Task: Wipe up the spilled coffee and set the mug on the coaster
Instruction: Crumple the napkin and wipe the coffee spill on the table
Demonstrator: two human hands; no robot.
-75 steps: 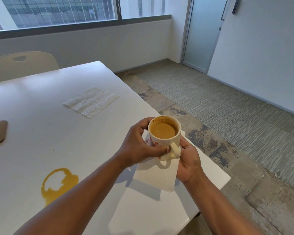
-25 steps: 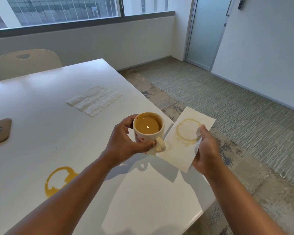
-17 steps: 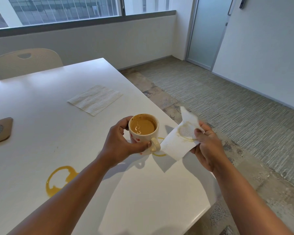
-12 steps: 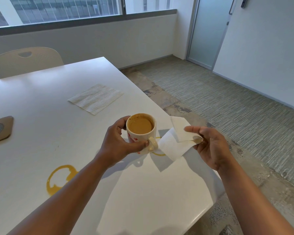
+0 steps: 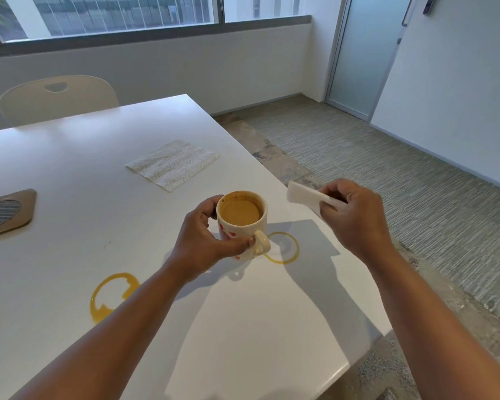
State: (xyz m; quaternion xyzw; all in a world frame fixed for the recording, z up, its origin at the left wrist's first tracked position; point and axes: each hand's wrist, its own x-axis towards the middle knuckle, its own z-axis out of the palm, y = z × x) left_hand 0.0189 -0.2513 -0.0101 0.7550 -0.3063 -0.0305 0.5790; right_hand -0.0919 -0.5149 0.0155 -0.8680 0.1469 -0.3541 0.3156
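Observation:
My left hand [image 5: 205, 243] grips a white mug [image 5: 242, 226] with red hearts, full of milky coffee, held just above the white table [image 5: 70, 168]. Right of it, my right hand [image 5: 355, 217] pinches a folded white napkin [image 5: 306, 196] in the air. A thin coffee ring [image 5: 283, 247] marks the table beside the mug's handle. A larger broken ring of spilled coffee [image 5: 111, 295] lies at the front left. The brown coaster [image 5: 6, 213] with a grey woven centre sits at the left edge.
A clean flat napkin [image 5: 172, 164] lies on the table's far half. A cream chair [image 5: 58, 98] stands behind the table. The table's right edge drops to patterned carpet [image 5: 387, 180], with a frosted glass door [image 5: 364, 53] beyond.
My right hand pulled the napkin from under the mug, folded it and turned palm down. The mug shifted slightly left, and a coffee ring now shows on the table where the napkin lay.

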